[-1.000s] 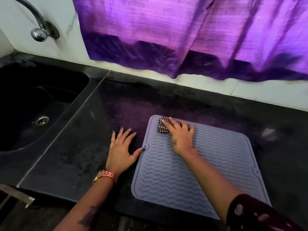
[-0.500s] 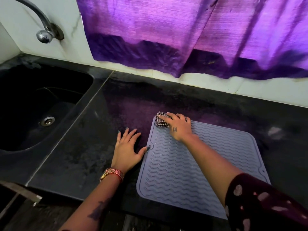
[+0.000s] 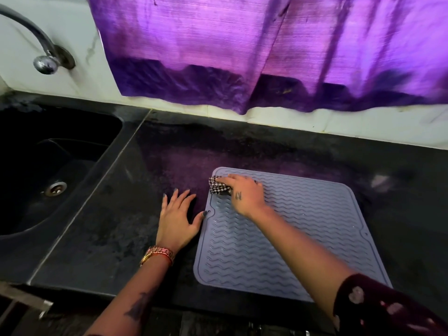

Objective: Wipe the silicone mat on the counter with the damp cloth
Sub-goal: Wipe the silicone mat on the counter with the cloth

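A grey-blue silicone mat (image 3: 303, 234) with wavy ridges lies flat on the black counter (image 3: 116, 229). My right hand (image 3: 244, 192) presses a black-and-white checked cloth (image 3: 218, 187) onto the mat's far left corner; most of the cloth is hidden under my fingers. My left hand (image 3: 177, 217) lies flat on the counter just left of the mat, fingers spread, with its thumb tip touching the mat's left edge.
A black sink (image 3: 43, 170) with a metal drain is set into the counter at the left, under a curved tap (image 3: 43, 57). A purple curtain (image 3: 266, 49) hangs over the white wall behind. The counter's front edge runs close below the mat.
My right hand has slid the cloth toward the mat's far left corner. My left hand has stayed flat beside the mat's left edge.
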Motion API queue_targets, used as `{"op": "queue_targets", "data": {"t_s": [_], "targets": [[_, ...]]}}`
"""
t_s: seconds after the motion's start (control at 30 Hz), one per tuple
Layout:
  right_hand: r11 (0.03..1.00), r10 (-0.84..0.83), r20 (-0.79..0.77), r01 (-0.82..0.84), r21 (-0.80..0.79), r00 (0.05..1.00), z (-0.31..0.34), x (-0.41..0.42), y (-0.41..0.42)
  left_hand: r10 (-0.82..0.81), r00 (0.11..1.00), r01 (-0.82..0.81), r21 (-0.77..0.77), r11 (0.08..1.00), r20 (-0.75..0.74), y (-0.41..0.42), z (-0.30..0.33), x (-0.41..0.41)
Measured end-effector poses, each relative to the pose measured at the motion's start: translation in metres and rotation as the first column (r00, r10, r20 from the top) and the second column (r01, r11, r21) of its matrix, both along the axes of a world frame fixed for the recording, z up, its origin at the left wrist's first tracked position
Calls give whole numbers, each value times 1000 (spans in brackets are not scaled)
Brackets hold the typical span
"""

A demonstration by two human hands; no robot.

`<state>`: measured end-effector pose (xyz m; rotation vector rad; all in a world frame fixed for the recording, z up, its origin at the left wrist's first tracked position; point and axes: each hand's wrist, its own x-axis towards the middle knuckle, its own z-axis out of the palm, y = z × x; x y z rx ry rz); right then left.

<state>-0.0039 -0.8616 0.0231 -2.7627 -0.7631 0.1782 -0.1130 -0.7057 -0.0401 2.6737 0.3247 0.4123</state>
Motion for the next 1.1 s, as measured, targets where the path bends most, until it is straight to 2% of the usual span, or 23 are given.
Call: {"op": "queue_targets", "data": {"t_s": [0.07,0.17,0.27,0.37,0.5,0.7,0.8,0.93,1.1], "targets": [[998,-49,59,47,32,997,-9,-33,-5,9,1000,-9,-10,1000,-5,0,0,1],[999,13,124,-9,-35,992,-26,-62,-13,12,1000,-12,-18,1000,-23,-1,0,1],[1000,22,49,-21,-14,999,-18,-45,-11,7,1000,-8,-28,1000,-27,-1,1,1],[1000,9,59,-10,10,998,-10,-51,-14,13,1000,-14,-39,999,-26,-1,2,0],[998,40,175,-46,30,984,-31,-96,-25,11,999,-13,-50,999,-31,-1,2,0],[997,69,90,-72,39,994,-16,-88,-30,15,1000,-16,-54,998,-24,-1,2,1],[995,50,75,-56,80,996,-12,-111,-35,8,1000,-9,-50,999,-26,-1,1,1],[996,88,38,-88,-22,995,-25,-131,-35,10,1000,-11,-40,999,-24,-1,0,1],[986,152,62,-156,57,986,-16,-128,-38,5,1000,-6,-29,1000,-30,0,0,0]]}}
